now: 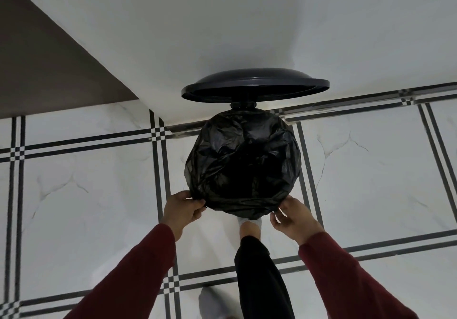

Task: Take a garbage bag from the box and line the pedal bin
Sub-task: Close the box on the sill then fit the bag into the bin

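Observation:
A black garbage bag (pixel 243 163) is spread over the round mouth of the pedal bin, folded down over the rim all around. The bin's dark lid (pixel 254 87) stands raised at the far side against the white wall. My left hand (pixel 183 211) pinches the bag's edge at the near left of the rim. My right hand (pixel 294 217) grips the bag's edge at the near right. A foot in a white sock (pixel 249 226) rests at the bin's near base, where the pedal is hidden. The bin's body is covered by the bag. No box is in view.
The floor is white marble tile with black line borders (pixel 158 133). A white wall (pixel 222 34) runs behind the bin, with a brown surface (pixel 44 71) at the far left. My other foot (pixel 212 304) stands near the bottom edge.

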